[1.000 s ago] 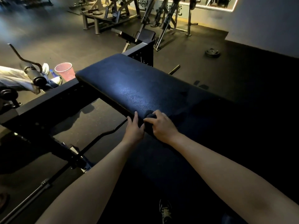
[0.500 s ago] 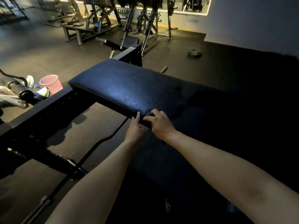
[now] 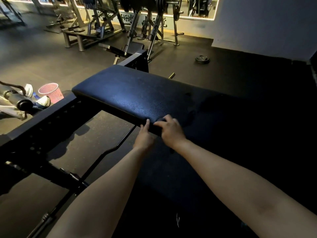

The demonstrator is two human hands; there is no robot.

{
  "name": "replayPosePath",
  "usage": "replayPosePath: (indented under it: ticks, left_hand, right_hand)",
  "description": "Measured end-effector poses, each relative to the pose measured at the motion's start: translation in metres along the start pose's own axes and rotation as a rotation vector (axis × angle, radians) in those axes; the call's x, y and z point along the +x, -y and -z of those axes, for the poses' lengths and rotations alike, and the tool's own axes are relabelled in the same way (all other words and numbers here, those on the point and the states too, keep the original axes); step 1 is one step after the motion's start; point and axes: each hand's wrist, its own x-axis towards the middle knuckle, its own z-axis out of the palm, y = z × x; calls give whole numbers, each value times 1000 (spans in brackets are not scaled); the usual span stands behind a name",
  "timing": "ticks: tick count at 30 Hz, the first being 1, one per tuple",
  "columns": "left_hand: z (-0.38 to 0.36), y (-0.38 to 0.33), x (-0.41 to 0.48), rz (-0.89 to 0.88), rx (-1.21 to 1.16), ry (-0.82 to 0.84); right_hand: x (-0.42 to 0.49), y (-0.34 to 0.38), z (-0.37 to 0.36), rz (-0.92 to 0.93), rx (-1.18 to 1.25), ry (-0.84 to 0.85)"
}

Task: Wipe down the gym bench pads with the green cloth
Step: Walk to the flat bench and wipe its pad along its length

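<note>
With left hand (image 3: 145,137), fingers straight, touching the near edge of bench pad (image 3: 137,93). With right hand (image 3: 170,130), blurred, curled around dark bunched cloth (image 3: 161,119) at 6 o'clock of the pad.

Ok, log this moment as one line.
left hand: fingers touch pad edge | right hand: holds cloth on pad edge | cloth: mostly hidden, looks dark

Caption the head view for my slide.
Dim gym: right hand holds a dark-looking cloth at the near edge of the bench pad; left hand rests against that edge beside it.
</note>
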Motion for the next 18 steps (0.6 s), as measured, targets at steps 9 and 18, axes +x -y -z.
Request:
replayPosePath:
  ticks: [9, 18]
  left_hand:
    - [4, 7, 20, -37, 69, -131]
    - [-6, -3, 33, -50, 203, -382]
  right_hand:
    - [0, -17, 11, 153, -147, -3]
    - [23, -18, 15, 81, -126, -15]
